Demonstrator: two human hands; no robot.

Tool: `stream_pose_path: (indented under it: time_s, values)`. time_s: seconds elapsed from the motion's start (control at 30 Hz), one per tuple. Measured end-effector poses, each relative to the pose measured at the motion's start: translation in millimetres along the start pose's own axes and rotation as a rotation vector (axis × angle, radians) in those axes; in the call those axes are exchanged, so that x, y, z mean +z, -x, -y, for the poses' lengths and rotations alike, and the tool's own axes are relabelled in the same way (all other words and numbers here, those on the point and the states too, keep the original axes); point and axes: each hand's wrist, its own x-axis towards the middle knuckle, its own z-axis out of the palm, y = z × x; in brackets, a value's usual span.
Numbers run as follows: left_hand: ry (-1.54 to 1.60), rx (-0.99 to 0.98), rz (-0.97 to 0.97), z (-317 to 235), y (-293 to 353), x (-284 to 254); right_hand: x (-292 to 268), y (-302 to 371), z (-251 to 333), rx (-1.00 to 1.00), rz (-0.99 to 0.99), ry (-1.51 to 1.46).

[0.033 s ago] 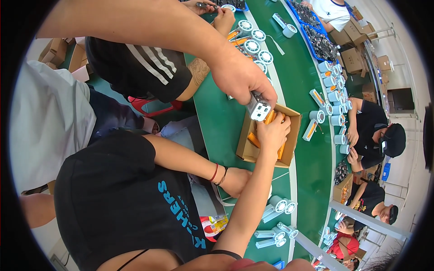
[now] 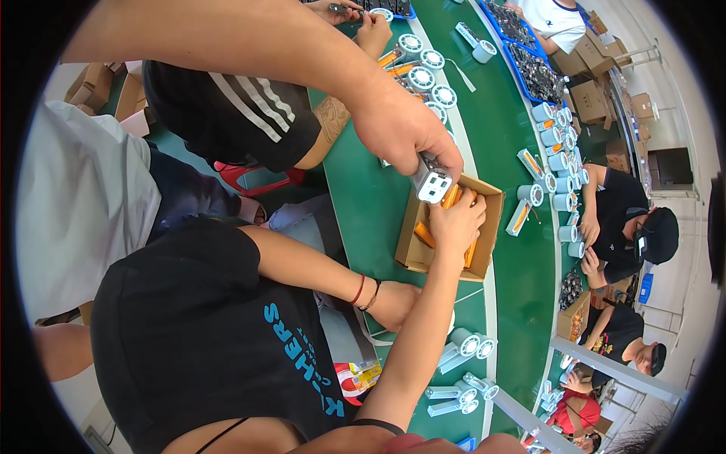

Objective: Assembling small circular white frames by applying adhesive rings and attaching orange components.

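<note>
My right hand reaches down into an open cardboard box, its fingers bent over orange battery-like packs. What those fingertips grip is hidden. My left hand, with a dark cord bracelet at the wrist, rests low beside the box. Its fingers disappear behind my right forearm, so their pose cannot be seen. From the upper left, a co-worker's hand holds a silver-grey handle-shaped part with a white end face right over the box's edge, close to my right fingers.
Pale blue round-headed fan parts lie just past my forearm. More fan units stand toward the top on the green bench. Opposite, fan parts form a row before a co-worker. Blue trays hold dark parts.
</note>
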Motion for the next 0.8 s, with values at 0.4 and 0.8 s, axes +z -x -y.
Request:
stream_pose_path:
  time_s: [0.4, 0.8]
  values:
    - [-0.025, 0.012, -0.001, -8.4, -15.5, 26.2, -4.4, 11.2, -26.1, -0.021, -0.042, -0.033]
    - [-0.073, 0.004, 0.021, -10.5, -21.2, 34.9, -5.2, 13.3, -39.2, -0.022, -0.057, -0.034]
